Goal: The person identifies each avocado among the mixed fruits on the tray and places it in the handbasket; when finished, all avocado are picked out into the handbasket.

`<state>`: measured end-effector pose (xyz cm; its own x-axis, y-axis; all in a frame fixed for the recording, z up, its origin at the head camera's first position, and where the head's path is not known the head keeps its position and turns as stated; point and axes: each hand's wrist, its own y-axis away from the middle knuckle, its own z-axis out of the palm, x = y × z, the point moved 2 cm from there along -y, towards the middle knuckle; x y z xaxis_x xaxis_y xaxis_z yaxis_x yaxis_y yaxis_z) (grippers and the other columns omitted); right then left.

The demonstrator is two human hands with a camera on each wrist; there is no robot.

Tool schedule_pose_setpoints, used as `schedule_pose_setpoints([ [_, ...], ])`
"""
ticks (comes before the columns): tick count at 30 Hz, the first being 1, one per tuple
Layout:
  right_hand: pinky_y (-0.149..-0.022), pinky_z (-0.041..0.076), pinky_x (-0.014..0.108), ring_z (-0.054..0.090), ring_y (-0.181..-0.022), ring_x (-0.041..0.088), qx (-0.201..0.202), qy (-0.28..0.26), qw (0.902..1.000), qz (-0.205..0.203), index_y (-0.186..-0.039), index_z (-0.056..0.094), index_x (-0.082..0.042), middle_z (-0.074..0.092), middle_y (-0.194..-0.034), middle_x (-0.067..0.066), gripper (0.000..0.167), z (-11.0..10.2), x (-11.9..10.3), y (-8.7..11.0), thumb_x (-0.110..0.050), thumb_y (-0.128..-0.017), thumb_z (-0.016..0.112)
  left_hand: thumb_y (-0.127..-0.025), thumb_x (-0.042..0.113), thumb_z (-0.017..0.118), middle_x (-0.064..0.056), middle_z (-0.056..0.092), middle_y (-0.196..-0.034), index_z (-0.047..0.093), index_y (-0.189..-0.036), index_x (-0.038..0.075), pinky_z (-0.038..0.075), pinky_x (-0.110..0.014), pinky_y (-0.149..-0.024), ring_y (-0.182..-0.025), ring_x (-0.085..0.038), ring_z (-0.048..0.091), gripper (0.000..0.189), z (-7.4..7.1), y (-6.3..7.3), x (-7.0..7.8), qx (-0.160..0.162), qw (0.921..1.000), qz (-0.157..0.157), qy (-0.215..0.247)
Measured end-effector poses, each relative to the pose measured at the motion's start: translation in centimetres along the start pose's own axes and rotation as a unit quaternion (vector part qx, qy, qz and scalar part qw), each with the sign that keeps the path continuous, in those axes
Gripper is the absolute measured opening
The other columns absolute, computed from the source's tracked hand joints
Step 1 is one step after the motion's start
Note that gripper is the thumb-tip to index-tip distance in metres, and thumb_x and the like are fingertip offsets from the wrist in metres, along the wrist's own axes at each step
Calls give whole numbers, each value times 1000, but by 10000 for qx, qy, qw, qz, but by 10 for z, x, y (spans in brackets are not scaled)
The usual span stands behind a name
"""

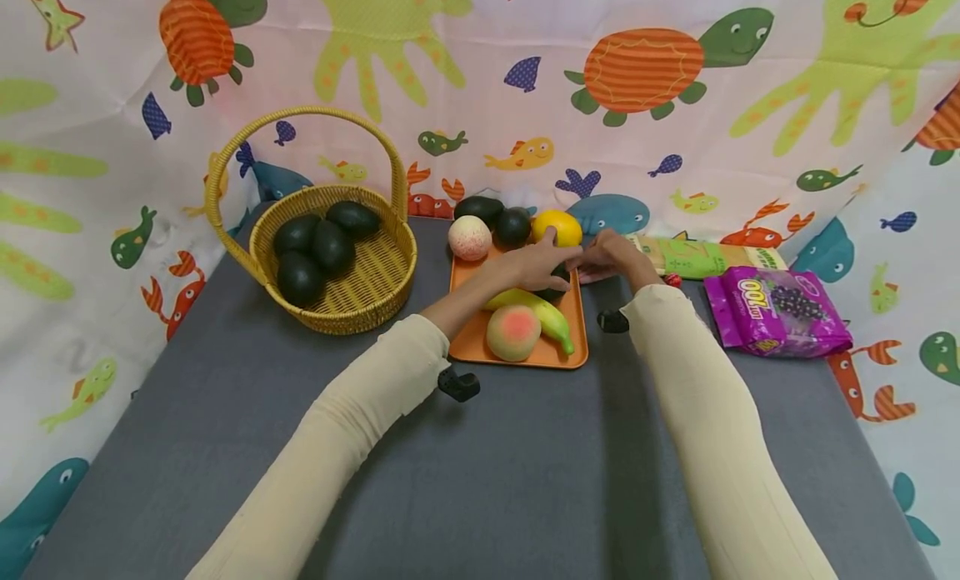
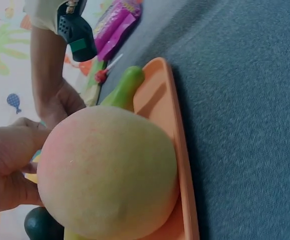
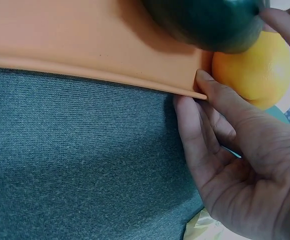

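Note:
My left hand point(image 1: 536, 263) reaches over the orange tray point(image 1: 459, 347), gripping a dark green avocado point(image 3: 210, 22) by its end. Beneath that avocado a shadow falls on the tray. With thumb and fingers, my right hand point(image 3: 255, 160) pinches the tray's rim at its far right corner. On the tray lie a peach point(image 1: 513, 332), a banana point(image 1: 553, 322) and a yellow fruit point(image 1: 557, 227) beside the right thumb. Toward the tray's far side are a pale pink round fruit point(image 1: 470, 238) and two more dark avocados point(image 1: 514, 227).
A wicker basket point(image 1: 360, 317) with a tall handle and several avocados stands left of the tray. At right are a purple grape-pictured packet point(image 1: 783, 312), a green-yellow packet point(image 1: 697, 257) and a red lollipop point(image 1: 672, 280). A patterned cloth point(image 1: 495, 88) hangs behind the grey table point(image 1: 510, 480).

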<state>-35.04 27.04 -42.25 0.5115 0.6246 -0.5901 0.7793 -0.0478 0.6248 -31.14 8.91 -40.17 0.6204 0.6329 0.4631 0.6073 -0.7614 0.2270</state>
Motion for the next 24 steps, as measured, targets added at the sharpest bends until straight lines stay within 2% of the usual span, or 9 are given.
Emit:
schedule_pose_setpoints([
  [3,-78,65,34,75,-62,16,-57,-134,9999,-48,-81,73,-2,72,-68,5,18,1,1,-1,-13,-95,76,-100,29,72,-24,30,-151,39,-156,19,56,-36,-95,-105,-29,63,65,2,0,2,354,9992,176,-60],
  [5,-79,65,35,75,-64,16,-102,-144,9998,-103,-92,70,2,72,-71,7,15,2,2,-1,-12,-98,70,-95,27,77,-22,35,-149,39,-157,18,55,-37,-99,-112,-28,60,73,2,2,3,560,9979,330,25],
  [8,-80,65,34,75,-66,16,-160,-55,9997,-177,-111,67,9,73,-73,7,23,2,2,1,-12,-100,66,-88,25,81,-20,43,-151,35,-160,17,55,-39,-101,-120,-29,57,85,-3,9,4,916,9941,535,240],
  [11,-78,65,33,75,-64,15,-135,-94,9998,-115,-118,63,10,72,-72,6,29,1,1,1,-10,-99,68,-83,22,81,-18,47,-155,32,-163,17,55,-40,-104,-130,-30,55,93,-10,17,6,1357,9872,751,372],
  [14,-76,65,33,75,-63,15,-110,-209,9997,-5,-113,63,8,72,-72,6,24,2,-1,-1,-10,-98,69,-80,20,85,-16,45,-156,36,-162,13,52,-42,-110,-136,-31,52,96,-15,26,5,1851,9777,898,417],
  [18,-75,65,31,75,-61,15,-104,-190,9997,133,-100,67,4,72,-69,5,18,2,-2,-3,-12,-96,75,-77,20,91,-14,43,-150,47,-154,8,50,-40,-113,-137,-30,47,89,-20,40,3,2408,9642,1014,461],
  [24,-81,64,30,75,-63,14,-91,-49,9996,256,-95,69,0,72,-69,3,25,1,-2,-2,-23,-92,81,-79,20,92,-14,47,-154,47,-151,7,47,-40,-118,-140,-29,48,86,-29,66,3,2725,9545,1019,655],
])
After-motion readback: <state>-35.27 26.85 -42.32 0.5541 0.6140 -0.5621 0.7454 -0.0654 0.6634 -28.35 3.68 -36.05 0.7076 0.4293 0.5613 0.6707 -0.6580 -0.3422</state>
